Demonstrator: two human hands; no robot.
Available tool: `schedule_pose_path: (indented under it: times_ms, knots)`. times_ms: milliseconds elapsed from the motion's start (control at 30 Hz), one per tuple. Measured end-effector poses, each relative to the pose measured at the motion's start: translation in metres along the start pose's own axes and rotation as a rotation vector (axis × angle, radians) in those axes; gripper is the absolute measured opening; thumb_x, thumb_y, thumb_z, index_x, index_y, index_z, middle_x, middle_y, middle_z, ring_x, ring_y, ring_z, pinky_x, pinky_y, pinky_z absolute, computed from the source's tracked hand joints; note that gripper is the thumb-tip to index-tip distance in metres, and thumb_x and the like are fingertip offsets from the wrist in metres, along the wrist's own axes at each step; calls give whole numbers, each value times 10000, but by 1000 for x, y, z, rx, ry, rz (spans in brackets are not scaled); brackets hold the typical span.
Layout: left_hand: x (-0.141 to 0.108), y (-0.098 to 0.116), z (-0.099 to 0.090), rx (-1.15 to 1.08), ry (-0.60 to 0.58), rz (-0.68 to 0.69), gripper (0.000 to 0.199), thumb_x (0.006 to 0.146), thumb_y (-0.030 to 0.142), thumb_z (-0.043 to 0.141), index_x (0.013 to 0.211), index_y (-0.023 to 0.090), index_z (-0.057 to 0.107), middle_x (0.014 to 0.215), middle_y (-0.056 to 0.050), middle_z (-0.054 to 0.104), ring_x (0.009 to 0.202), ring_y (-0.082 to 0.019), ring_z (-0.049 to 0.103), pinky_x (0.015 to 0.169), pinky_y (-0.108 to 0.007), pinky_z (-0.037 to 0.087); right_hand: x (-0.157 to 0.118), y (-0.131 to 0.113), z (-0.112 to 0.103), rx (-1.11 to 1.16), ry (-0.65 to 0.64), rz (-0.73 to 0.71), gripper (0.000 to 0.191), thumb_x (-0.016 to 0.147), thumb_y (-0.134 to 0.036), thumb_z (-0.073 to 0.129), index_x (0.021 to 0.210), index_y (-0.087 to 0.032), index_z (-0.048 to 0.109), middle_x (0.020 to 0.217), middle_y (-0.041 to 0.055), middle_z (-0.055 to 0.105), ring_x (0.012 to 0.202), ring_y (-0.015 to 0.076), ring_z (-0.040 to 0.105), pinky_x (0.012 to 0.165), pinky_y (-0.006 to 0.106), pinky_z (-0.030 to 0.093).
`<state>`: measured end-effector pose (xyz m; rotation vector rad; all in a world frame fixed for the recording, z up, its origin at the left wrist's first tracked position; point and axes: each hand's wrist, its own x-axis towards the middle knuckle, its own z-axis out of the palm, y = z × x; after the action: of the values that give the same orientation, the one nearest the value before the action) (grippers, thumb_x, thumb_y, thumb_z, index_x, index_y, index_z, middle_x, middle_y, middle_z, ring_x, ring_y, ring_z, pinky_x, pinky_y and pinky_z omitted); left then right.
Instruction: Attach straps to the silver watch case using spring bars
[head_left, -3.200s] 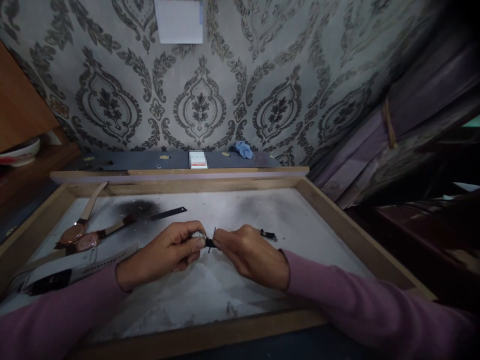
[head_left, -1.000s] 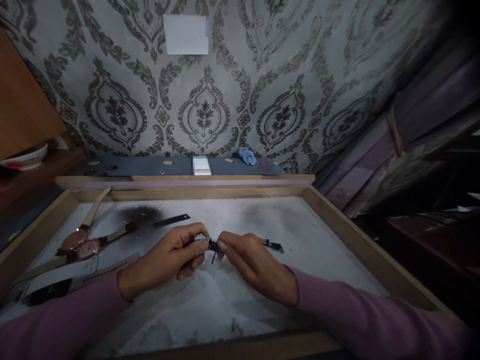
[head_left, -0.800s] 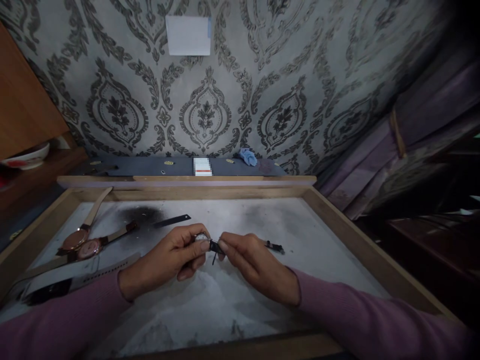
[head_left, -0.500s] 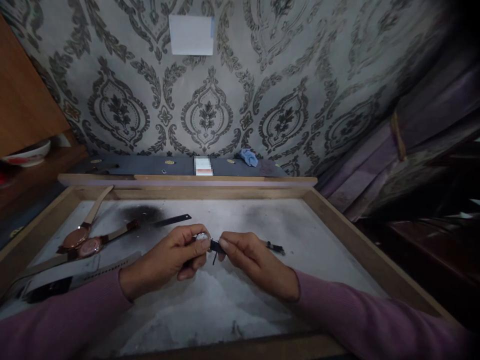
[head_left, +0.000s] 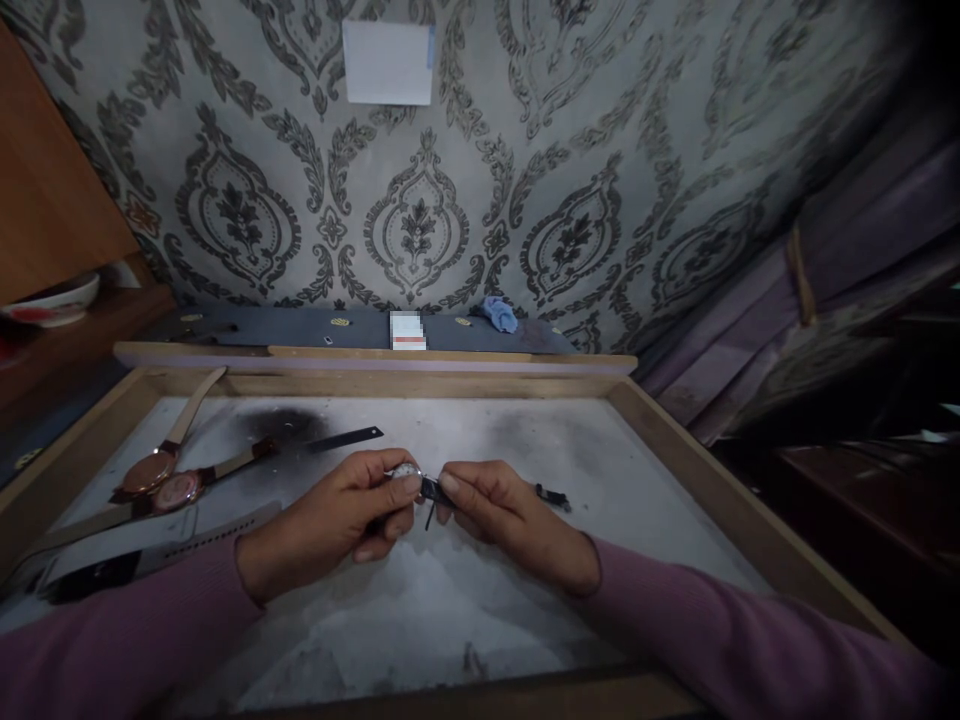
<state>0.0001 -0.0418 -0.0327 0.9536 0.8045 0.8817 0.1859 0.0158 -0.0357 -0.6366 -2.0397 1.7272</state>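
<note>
Between thumb and fingers, my left hand [head_left: 352, 505] grips a small round wristwatch [head_left: 406, 472] with a pale dial and silver-coloured case. My right hand [head_left: 510, 520] pinches the dark watch strap [head_left: 433, 489] that extends from the case. A thin dark strip hangs below the strap between the hands; what it belongs to I cannot make out. Both hands are closed and held above the whitish board. Just beyond my right hand lies a black strap piece with a buckle [head_left: 553, 496]. A dark flat blade [head_left: 346, 438] rests behind my left hand.
Rose-gold watches [head_left: 150, 472] with straps lie at the left, near a pale strap [head_left: 120, 545]. A raised wooden rim [head_left: 690, 480] surrounds the work surface. Behind it are a blue cloth [head_left: 499, 315] and a small white box [head_left: 407, 331]. A bowl [head_left: 56, 303] stands on the left shelf.
The view has shifted very slightly. Both hands keep their hold on the watch and strap, in nearly the same place.
</note>
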Motion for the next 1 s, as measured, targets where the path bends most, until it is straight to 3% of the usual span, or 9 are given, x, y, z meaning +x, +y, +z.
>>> schedule_pose_path:
  times_ms: [567, 1000]
  knots:
    - [-2, 2, 3, -33, 18, -22, 258, 850, 384, 601, 769, 165, 491, 520, 87, 446, 329, -8, 245, 339, -172, 137, 2, 1, -1, 132, -20, 65, 439, 905, -526, 468, 709, -140, 540, 437, -101, 312, 389, 51, 233, 390, 203, 175]
    - [-2, -1, 2, -34, -4, 8, 214, 893, 344, 556, 795, 160, 504, 528, 86, 453, 327, -6, 248, 330, -155, 143, 0, -1, -4, 81, -50, 33, 429, 925, -506, 449, 725, -138, 544, 463, -100, 291, 405, 51, 213, 397, 204, 162]
